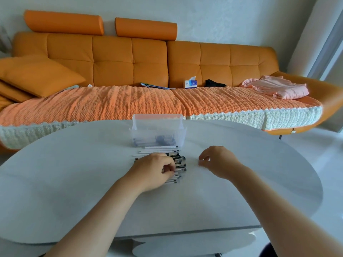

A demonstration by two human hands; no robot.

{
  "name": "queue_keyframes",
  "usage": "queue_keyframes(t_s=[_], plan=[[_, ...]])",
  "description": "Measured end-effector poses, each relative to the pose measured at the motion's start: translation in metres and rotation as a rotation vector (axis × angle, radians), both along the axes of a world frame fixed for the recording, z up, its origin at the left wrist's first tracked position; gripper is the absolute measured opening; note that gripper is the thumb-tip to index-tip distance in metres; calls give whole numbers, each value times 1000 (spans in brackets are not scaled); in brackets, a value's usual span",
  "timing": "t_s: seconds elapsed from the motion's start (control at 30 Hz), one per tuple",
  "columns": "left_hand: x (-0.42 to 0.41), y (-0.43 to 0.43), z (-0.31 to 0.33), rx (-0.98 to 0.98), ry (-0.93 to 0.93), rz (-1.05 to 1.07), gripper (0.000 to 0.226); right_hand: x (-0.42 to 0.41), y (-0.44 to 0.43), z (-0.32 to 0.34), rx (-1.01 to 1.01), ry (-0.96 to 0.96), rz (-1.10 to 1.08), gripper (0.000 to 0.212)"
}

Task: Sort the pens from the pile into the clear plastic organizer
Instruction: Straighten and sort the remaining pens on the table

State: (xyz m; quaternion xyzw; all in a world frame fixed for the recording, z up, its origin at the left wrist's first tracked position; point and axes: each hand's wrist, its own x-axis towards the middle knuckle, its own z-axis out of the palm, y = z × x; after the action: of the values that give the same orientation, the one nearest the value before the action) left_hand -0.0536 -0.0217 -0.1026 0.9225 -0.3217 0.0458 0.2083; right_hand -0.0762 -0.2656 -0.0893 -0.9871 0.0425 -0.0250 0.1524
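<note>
Forearms crossed the near edge of the white table, a smooth, matte, oval top. On the pile of pens lay the left hand, fingers curled down and pinching barrels at the pile's near side; how many could not be told. Just right of that grip sat the right hand, fingers loosely curled, holding nothing visible. The pens were slim, rigid white barrels with dark caps and clips, lying side by side. They were judged light, smooth and prone to roll, and best pinched mid-barrel. Directly beyond the grip stood the clear plastic organizer, thin-walled and ribbed, probably light enough to slide if bumped. Dark items showed blurred inside it.
</note>
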Motion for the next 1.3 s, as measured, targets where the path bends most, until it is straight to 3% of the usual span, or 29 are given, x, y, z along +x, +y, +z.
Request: queue_keyframes(t_s=[0.43,0.57,0.77,1.3], plan=[[-2,3,-2,99,-67,19,8,-3,1,3,36,40,-31,12],[-5,4,-3,108,-72,31,11,-11,6,5,28,39,72,13],[-7,4,-3,108,-79,43,13,-18,27,9,209,3,198,10],[-16,1,-2,98,-42,55,7,-19,35,4,178,62,229,13]])
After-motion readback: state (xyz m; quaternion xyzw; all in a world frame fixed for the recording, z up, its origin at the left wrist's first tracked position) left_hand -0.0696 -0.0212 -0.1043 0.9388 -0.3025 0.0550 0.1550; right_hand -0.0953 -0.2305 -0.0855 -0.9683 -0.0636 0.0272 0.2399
